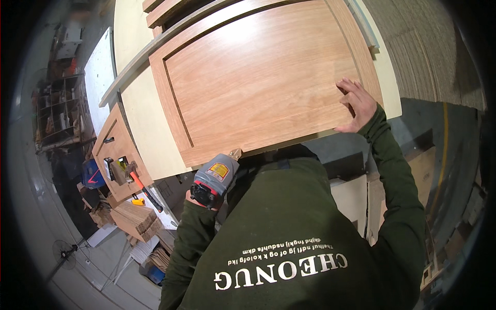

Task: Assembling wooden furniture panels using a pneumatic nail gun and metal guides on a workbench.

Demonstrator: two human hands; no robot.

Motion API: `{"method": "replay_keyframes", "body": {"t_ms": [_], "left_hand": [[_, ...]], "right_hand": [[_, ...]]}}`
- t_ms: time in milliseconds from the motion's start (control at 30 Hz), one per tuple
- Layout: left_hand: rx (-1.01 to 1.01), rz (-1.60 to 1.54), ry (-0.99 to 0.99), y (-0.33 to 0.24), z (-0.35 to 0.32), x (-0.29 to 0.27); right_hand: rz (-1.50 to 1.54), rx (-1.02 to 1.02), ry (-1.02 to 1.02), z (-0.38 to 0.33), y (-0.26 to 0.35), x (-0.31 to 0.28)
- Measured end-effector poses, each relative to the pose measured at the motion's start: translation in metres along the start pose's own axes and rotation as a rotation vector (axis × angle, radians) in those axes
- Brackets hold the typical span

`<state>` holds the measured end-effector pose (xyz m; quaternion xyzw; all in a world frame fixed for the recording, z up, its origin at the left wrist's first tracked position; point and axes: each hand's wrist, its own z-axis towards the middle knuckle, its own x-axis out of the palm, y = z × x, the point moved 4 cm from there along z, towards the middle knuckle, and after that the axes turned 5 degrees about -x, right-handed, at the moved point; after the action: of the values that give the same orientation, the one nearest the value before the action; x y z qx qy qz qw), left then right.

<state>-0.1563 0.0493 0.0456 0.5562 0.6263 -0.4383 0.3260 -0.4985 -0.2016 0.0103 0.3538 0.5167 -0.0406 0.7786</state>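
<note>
A framed wooden door panel [263, 77] lies in front of me, its near edge close to my body. My right hand [359, 106] rests on the panel's near right corner, fingers bent and spread on the frame, thumb by the near edge. It grips nothing. My left hand [192, 200] is closed round a grey power tool [216, 175], drill-like in form, with a yellow label. The tool's brass-coloured nose points at the panel's near edge, left of the middle. Whether it touches the wood I cannot tell. The tool's body hides most of my left hand.
Beneath the panel is a pale board [144, 124]. A long wooden strip [139, 59] runs along the left. On a smaller wooden panel [111, 150] sit a hammer [144, 191] and small tools. Wood pieces [135, 219] are stacked lower left. Stacked boards [413, 57] stand far right.
</note>
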Motion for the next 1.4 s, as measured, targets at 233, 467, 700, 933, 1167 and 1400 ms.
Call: {"method": "replay_keyframes", "body": {"t_ms": [233, 467, 700, 933, 1167, 1400], "left_hand": [[-0.192, -0.169, 0.327, 0.005, -0.006, 0.009], [0.031, -0.134, -0.022, -0.042, 0.024, -0.044], [-0.214, -0.564, -0.026, -0.070, 0.019, -0.031], [-0.267, -0.535, -0.008, -0.121, 0.061, -0.020], [-0.315, -0.402, 0.067, -0.118, 0.089, -0.002], [-0.316, -0.195, 0.100, -0.125, 0.092, -0.015]], "right_hand": [[-0.008, -0.025, -0.004, -0.004, -0.002, -0.003], [-0.005, 0.003, 0.036, -0.001, -0.001, -0.003], [0.006, -0.046, -0.005, 0.000, -0.004, -0.004], [-0.012, -0.032, 0.109, -0.011, -0.006, -0.009], [-0.069, -0.020, 0.127, -0.056, -0.063, -0.041], [0.037, -0.098, 0.220, -0.048, -0.082, -0.050]]}}
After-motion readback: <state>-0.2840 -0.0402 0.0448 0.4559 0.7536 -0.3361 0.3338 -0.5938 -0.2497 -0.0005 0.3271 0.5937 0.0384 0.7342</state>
